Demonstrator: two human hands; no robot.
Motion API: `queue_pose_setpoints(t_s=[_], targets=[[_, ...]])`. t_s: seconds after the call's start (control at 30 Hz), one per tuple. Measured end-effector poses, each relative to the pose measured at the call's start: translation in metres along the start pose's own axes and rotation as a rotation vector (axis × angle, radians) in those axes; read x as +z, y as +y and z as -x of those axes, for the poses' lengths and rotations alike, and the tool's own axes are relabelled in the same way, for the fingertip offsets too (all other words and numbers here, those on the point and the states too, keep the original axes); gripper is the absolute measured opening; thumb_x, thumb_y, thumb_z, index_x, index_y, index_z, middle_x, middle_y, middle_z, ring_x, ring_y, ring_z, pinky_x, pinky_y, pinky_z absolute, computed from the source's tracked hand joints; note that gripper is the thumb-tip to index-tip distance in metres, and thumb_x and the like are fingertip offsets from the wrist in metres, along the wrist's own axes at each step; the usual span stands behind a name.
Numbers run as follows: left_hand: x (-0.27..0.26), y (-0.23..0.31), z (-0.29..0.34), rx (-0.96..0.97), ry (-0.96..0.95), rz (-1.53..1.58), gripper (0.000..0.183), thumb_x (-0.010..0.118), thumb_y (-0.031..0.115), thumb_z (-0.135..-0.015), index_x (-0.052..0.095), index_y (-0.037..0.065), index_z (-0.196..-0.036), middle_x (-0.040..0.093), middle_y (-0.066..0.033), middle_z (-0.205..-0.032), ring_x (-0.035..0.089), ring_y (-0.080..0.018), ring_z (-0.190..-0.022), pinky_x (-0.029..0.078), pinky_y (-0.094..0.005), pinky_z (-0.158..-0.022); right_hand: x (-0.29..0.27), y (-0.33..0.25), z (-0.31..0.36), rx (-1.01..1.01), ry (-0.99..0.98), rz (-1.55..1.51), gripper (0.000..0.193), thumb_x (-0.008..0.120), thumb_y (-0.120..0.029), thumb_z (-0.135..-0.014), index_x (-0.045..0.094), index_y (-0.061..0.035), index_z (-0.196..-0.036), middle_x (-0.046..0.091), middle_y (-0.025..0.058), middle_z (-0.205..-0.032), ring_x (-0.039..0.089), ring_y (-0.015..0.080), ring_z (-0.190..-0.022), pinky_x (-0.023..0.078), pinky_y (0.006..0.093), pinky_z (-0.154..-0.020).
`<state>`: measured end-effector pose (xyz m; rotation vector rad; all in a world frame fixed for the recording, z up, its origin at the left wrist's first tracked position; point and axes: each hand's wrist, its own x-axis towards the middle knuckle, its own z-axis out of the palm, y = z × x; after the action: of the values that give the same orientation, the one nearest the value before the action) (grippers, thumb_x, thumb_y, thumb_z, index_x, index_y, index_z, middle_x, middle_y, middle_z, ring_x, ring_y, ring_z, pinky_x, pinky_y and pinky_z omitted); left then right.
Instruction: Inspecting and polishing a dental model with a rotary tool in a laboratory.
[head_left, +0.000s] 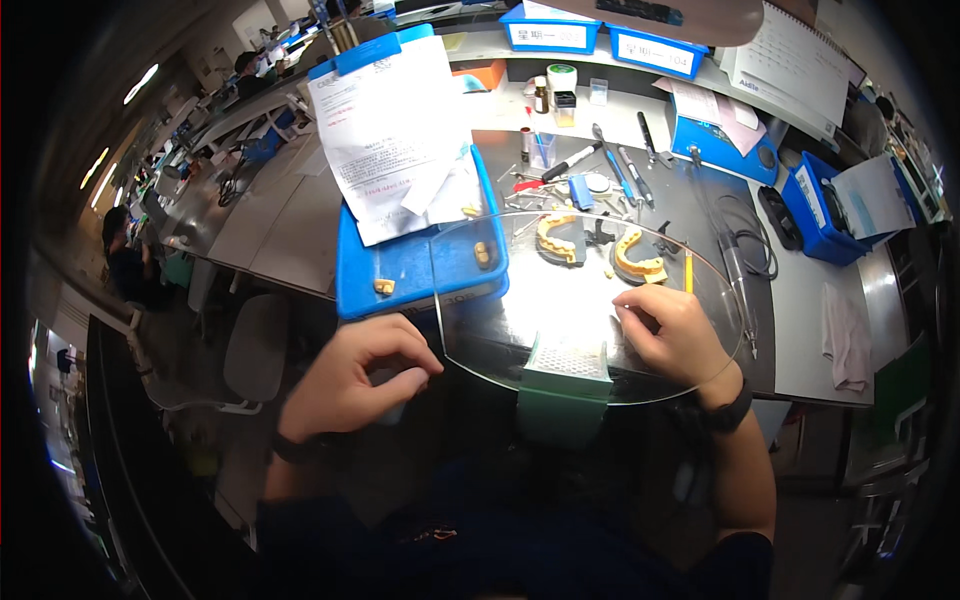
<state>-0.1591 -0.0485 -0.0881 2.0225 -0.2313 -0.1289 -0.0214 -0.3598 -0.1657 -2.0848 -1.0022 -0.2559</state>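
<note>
My left hand (365, 372) hovers in front of the blue tray (400, 300), fingers curled and thumb near the forefinger, with nothing visible between them. My right hand (675, 325) is over the clear shield (480, 345) in a pinch; a tiny pale speck shows at its fingertips, too small to name. Just beyond it, two yellow dental arch models, one (553, 243) on the left and one (630, 262) on the right, lie on the dark bench mat. In the tray are small tan tooth-model pieces (384, 287) and a printed paper sheet (395, 130) on its far part.
A green bench pin (565, 385) with a pale textured top juts from the bench edge. Pens, a blue block (580, 192) and small bottles (541, 95) stand farther back. On the right are a corded handpiece (735, 265), a blue bin (825, 215) and a cloth (848, 340).
</note>
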Motion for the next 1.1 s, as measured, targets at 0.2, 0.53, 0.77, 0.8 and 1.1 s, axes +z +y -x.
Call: queue_pose_setpoints(t_s=[0.2,0.53,0.77,0.8,1.1], targets=[[0.005,-0.048,-0.035,0.180,0.150,-0.058,0.011,0.059,-0.002,-0.083,0.066,-0.001,-0.091,0.064,-0.0085,-0.092,0.061,-0.0159,-0.088,0.048,-0.0276,-0.080,-0.009,-0.006,-0.002,0.081,-0.001,-0.048,0.010,0.062,-0.007,-0.081,0.065,-0.0006,-0.088,0.065,0.0133,-0.076,0.063,0.0253,-0.063,0.049,0.0323,-0.057],[0.018,-0.073,-0.066,0.180,0.230,0.415,0.032,0.055,0.000,-0.091,0.051,-0.004,-0.122,0.060,-0.0151,-0.116,0.059,-0.0207,-0.109,0.046,-0.0334,-0.098,-0.085,-0.048,0.063,0.436,0.335,-0.022,0.013,0.061,-0.008,-0.085,0.066,0.0032,-0.090,0.064,0.0079,-0.073,0.057,0.0099,-0.068,0.044,0.0233,-0.063],[0.054,-0.047,-0.026,0.425,0.637,0.504,0.014,0.052,0.003,-0.092,0.056,-0.001,-0.105,0.061,-0.0085,-0.089,0.059,-0.0130,-0.081,0.047,-0.0261,-0.076,-0.003,-0.132,0.089,0.308,-0.355,-0.575,0.037,0.074,-0.018,-0.079,0.062,0.0009,-0.109,0.068,0.0126,-0.089,0.066,0.0203,-0.081,0.052,0.0304,-0.074],[0.061,-0.042,-0.025,0.463,0.690,0.471,0.013,0.052,0.003,-0.092,0.056,-0.001,-0.104,0.061,-0.0085,-0.088,0.058,-0.0125,-0.080,0.047,-0.0253,-0.075,0.028,-0.141,0.085,0.343,-0.349,-0.629,0.044,0.076,-0.020,-0.079,0.060,0.0008,-0.114,0.067,0.0132,-0.092,0.066,0.0205,-0.084,0.052,0.0307,-0.076],[0.076,-0.028,0.003,0.774,0.953,0.457,0.010,0.051,-0.002,-0.090,0.056,-0.002,-0.099,0.061,-0.0077,-0.087,0.057,-0.0112,-0.075,0.046,-0.0235,-0.070,0.147,-0.163,0.081,0.387,-0.378,-0.922,0.030,0.072,-0.026,-0.086,0.059,-0.0008,-0.096,0.061,0.0013,-0.075,0.054,0.0049,-0.069,0.043,0.0234,-0.060]])
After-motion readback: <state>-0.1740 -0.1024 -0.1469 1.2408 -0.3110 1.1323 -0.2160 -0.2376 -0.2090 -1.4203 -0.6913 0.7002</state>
